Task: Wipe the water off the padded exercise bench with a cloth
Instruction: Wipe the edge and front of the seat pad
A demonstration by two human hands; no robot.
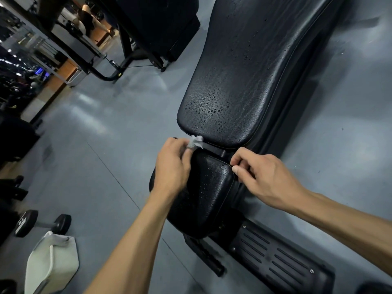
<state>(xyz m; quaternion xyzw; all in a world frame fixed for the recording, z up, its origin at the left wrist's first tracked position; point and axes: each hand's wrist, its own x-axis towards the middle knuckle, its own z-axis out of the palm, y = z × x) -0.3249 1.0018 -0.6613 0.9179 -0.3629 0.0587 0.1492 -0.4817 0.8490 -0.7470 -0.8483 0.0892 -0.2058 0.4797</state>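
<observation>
While the left hand pinches a small crumpled grey cloth between its curled fingers, the wad sits at the gap between the two pads of the black padded exercise bench, just touching the near edge of the long back pad. That hand hovers over the left side of the smaller black seat pad. At the seat pad's far right corner the right hand has its fingers curled down around the dark frame part beside the pad, the thumb lying against the pad's edge; what exactly it grips is hidden. Water droplets bead thickly on the near end of the back pad, thin out farther up, and speckle the seat pad too. Below the seat, a black ribbed foot plate lies on the grey floor. To the left stand a black dumbbell and a white cloth bag, with other dark gym machines beyond.
</observation>
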